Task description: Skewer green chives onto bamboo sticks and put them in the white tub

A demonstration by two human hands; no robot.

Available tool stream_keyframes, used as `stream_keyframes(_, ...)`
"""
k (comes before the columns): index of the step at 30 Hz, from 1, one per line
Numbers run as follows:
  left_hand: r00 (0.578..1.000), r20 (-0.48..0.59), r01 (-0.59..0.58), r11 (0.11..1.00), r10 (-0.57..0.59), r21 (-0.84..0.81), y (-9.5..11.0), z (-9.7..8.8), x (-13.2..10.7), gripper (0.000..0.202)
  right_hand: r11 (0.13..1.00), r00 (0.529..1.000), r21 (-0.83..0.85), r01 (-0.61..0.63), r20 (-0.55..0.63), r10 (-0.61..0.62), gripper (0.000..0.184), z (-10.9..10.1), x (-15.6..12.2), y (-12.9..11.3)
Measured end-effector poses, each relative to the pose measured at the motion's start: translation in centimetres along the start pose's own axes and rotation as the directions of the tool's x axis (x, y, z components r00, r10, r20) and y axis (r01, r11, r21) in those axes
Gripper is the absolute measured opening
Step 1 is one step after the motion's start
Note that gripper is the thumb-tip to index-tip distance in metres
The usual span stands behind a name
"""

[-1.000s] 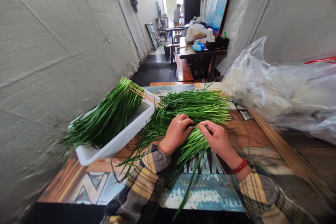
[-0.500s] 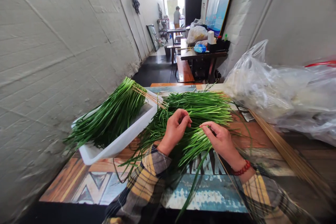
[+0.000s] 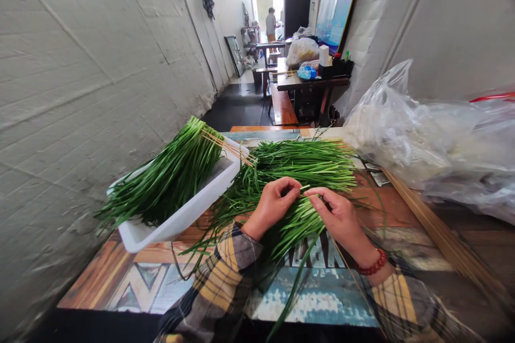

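Observation:
My left hand is closed in a pinch on a garlic chive stalk, its pale end pointing toward my right hand. My right hand, a red bead bracelet on its wrist, is closed on a thin bamboo skewer whose long end slants down toward me under the forearm. A row of chives hangs at its fingers, leaves spreading down-left. The fingertips of both hands almost meet. Behind them lies a pile of loose chives on the table.
At left, a white plastic tray holds skewered chives, their skewer ends over its rim. A bundle of bamboo skewers and clear plastic bags lie at right. Farther off stand another table and a person.
My left hand has moved down and right, bringing the chive to my right fingertips. My right hand has stayed nearly in place.

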State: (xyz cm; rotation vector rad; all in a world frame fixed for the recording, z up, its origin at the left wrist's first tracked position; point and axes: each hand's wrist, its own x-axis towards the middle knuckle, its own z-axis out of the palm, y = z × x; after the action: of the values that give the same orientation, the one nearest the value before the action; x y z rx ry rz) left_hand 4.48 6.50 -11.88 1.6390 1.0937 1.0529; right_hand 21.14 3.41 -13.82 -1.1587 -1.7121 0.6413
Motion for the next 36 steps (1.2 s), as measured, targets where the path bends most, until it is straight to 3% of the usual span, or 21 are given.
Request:
stream_keyframes(24, 0.993, -0.038, -0.101, 0.983, 0.108, 0.151, 0.7, 0.1, -0.3, 0.011, 1.000, 1.000, 0.002, -0.026, -0.009, 0.026, 0.024, 0.2, -0.1, 0.5)
stream_keyframes(36, 0.992, -0.038, -0.114, 0.983, 0.121, 0.141, 0.8, 0.1, -0.3, 0.011, 1.000, 1.000, -0.007, -0.018, -0.020, 0.018, 0.024, 0.3, 0.0, 0.6)
